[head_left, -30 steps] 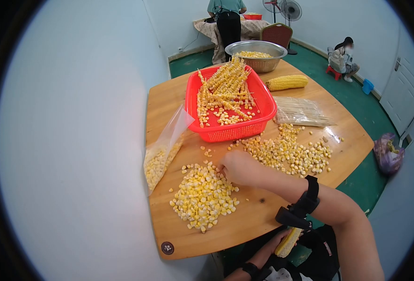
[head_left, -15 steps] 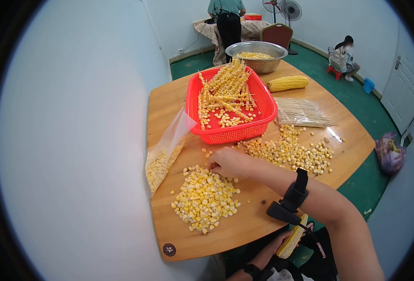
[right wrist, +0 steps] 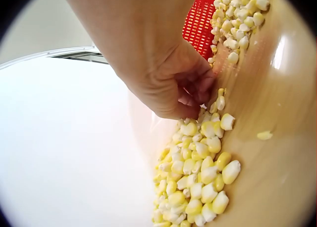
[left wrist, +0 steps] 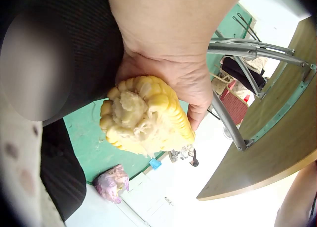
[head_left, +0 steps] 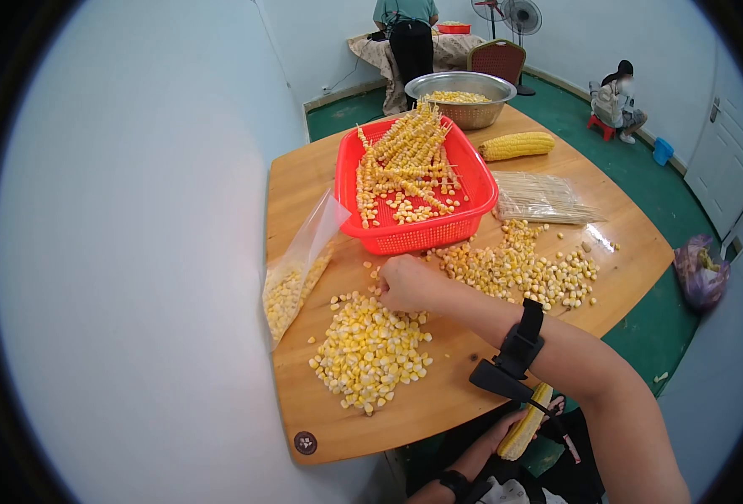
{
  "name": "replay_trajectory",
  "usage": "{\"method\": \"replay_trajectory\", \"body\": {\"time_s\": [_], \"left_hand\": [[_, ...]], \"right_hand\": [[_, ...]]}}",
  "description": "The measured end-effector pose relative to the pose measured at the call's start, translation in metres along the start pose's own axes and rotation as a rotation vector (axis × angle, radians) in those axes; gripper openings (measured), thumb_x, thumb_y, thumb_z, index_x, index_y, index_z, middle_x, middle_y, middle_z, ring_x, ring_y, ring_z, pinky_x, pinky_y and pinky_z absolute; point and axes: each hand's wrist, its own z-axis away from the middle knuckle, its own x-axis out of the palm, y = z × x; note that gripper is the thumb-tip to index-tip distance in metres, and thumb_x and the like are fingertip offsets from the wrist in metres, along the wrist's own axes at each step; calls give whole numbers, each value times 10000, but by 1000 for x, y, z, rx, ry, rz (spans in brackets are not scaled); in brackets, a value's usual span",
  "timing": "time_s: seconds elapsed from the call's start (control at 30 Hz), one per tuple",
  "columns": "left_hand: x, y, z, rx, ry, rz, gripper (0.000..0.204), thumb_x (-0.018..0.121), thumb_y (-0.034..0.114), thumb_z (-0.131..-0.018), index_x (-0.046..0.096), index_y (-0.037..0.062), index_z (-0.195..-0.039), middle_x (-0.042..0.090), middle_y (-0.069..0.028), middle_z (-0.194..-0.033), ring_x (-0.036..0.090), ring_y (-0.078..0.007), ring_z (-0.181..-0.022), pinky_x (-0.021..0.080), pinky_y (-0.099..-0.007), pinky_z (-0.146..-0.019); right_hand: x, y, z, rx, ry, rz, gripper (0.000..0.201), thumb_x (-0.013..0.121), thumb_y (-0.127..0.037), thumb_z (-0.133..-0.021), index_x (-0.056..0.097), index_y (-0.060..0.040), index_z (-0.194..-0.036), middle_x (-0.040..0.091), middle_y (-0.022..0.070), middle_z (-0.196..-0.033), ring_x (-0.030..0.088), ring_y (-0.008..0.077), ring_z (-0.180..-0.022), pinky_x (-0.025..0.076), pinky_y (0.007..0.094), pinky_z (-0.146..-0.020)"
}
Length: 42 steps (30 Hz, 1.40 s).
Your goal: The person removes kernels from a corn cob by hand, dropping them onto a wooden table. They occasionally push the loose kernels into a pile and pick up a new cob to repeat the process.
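Observation:
Below the table edge, my left hand [head_left: 506, 428] grips a partly stripped corn cob [head_left: 526, 422]. Its broken end faces the left wrist camera, with rows of yellow kernels [left wrist: 162, 99] left along the side near the palm. Over the table, my right hand [head_left: 409, 284] is at the far edge of a pile of loose yellow-white corn kernels [head_left: 367, 353]. The fingers are curled, and a small pale kernel [right wrist: 203, 107] shows between thumb and fingertips. More kernels lie right beneath the hand in the right wrist view.
A red basket [head_left: 426, 238] holds skewered kernels; a metal basin [head_left: 476, 116] stands behind it. At left leans a plastic bag of kernels [head_left: 291, 290]. To the right lie more kernels [head_left: 548, 277], bagged skewers [head_left: 543, 200] and a corn ear [head_left: 517, 146]. Two people are farther back.
My right hand has moved left, then slightly away from me, along the pile's far edge. My left hand still grips the cob under the table edge.

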Motion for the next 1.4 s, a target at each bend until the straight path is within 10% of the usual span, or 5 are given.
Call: {"method": "replay_trajectory", "body": {"time_s": [0.17, 0.4, 0.6, 1.2, 1.4], "left_hand": [[21, 5, 8, 31, 80, 5, 481, 429, 385, -817, 472, -17, -1077, 572, -150, -916, 590, -212, -758, 485, -308, -661], [-4, -4, -4, -8, -19, -11, 518, 427, 380, -840, 367, 31, -1218, 518, -108, -1079, 562, -156, -788, 476, -264, -688], [-3, -3, -4, -26, 27, -18, 516, 432, 384, -836, 378, 36, -1213, 530, -101, -1054, 562, -148, -729, 478, -252, -649], [-20, -13, -14, 18, 16, -2, 494, 440, 397, -830, 417, 31, -1162, 550, -114, -957, 582, -171, -747, 498, -278, -625], [-4, -6, -8, 17, 23, 11, 520, 431, 398, -832, 400, 16, -1183, 546, -91, -970, 564, -153, -736, 482, -270, -629]], "right_hand": [[-7, 6, 6, 49, 33, 7, 173, 568, -115, -652, 599, -16, -791, 597, 159, -803, 586, 285, -773, 470, 355, -660], [-4, 11, 3, -78, 152, -1, 119, 555, -52, -652, 601, -57, -762, 587, 116, -809, 576, 267, -800, 456, 359, -666], [0, 12, -10, -599, 109, 241, 232, 553, 10, -618, 617, -36, -836, 566, 96, -942, 508, 251, -954, 431, 341, -783], [-27, 35, -2, -434, -83, 328, 104, 520, -4, -673, 610, -26, -721, 584, 143, -763, 563, 289, -792, 451, 351, -687], [-33, 30, 6, -433, 137, 238, 135, 537, -36, -663, 586, -11, -786, 571, 143, -888, 552, 275, -843, 451, 351, -722]]}}
